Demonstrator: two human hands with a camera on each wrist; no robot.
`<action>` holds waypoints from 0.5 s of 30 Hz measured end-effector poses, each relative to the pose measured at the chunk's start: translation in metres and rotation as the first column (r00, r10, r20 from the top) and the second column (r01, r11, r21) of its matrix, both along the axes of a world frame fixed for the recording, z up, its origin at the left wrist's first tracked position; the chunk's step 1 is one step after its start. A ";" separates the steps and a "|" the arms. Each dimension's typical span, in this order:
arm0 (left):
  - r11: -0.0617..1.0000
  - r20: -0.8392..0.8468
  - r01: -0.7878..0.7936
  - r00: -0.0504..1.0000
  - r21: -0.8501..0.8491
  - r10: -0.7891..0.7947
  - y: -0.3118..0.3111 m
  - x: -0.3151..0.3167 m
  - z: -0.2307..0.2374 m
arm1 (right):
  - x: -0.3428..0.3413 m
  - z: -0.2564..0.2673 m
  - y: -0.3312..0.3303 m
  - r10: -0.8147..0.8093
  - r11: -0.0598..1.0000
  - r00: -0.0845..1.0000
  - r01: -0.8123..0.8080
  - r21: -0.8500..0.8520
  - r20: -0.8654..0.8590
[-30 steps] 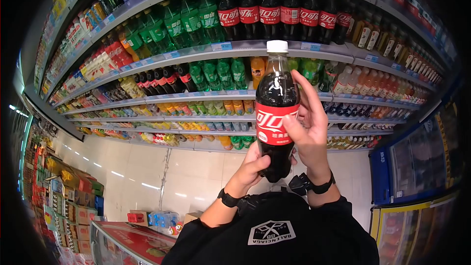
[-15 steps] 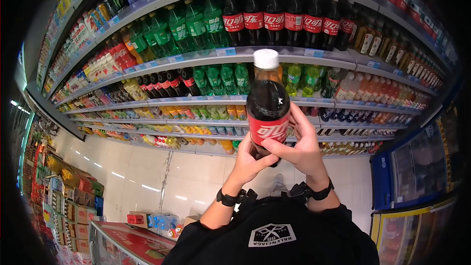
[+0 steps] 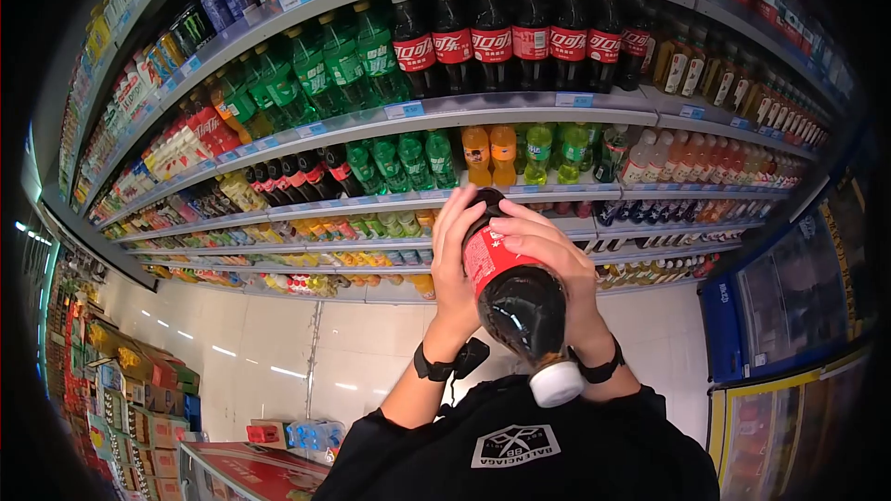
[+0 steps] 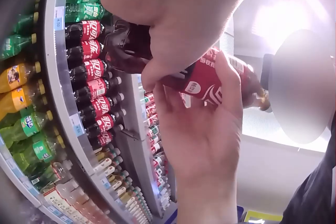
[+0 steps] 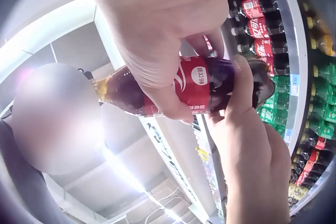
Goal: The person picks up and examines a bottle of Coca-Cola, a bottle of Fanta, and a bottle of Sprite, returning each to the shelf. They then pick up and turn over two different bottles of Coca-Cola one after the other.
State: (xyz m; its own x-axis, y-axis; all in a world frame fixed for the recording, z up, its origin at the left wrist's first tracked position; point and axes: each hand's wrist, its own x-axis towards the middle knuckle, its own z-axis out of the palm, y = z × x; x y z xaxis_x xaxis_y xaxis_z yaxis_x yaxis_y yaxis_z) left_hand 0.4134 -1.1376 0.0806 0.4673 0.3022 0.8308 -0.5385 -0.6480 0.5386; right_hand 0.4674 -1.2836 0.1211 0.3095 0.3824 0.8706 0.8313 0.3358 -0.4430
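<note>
Both hands hold one cola bottle (image 3: pixel 522 301) with a red label and dark liquid. In the head view it tilts so that its white cap (image 3: pixel 557 383) points down toward my chest and its base points toward the shelves. My left hand (image 3: pixel 452 264) grips it near the base, fingers along its side. My right hand (image 3: pixel 560 255) wraps the label part, with fingers lying across the bottle. From the right wrist view, the right hand (image 5: pixel 163 29) curls over the red label, while the left thumb and fingers grip the base end.
Shelves ahead carry rows of cola bottles (image 3: pixel 492 32), green soda bottles (image 3: pixel 339 60) and orange soda bottles (image 3: pixel 489 153). Price tags line the shelf edges. A blue-framed cooler (image 3: pixel 729 320) stands at right. Stacked cartons (image 3: pixel 139 408) and a red-topped chest (image 3: pixel 246 468) are at lower left.
The bottle was upright with its label facing me; it has tipped over so its cap swung down toward my chest. Both hands moved round it toward its base and label.
</note>
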 end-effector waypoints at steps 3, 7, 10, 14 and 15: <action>0.960 -0.200 0.217 0.947 -0.175 -0.251 0.000 0.006 -0.015 | 0.006 0.006 -0.005 -0.127 0.990 0.991 0.130 -0.060 0.050; 0.856 -0.489 0.483 0.711 -0.182 -0.505 -0.003 0.005 -0.002 | 0.005 0.013 -0.015 -0.180 0.978 0.882 0.111 -0.179 -0.436; 0.629 -0.392 0.617 0.492 -0.473 -0.777 0.004 0.021 -0.021 | 0.036 0.012 -0.028 0.000 0.984 0.734 -0.121 -0.130 -0.680; 0.317 -0.213 0.653 0.236 -0.688 -0.948 0.012 0.056 -0.042 | 0.065 0.004 -0.036 0.190 0.944 0.514 -0.331 0.011 -0.836; 0.310 -0.210 0.659 0.229 -0.685 -0.951 0.011 0.063 -0.044 | 0.073 -0.001 -0.036 0.270 0.907 0.430 -0.415 0.077 -0.862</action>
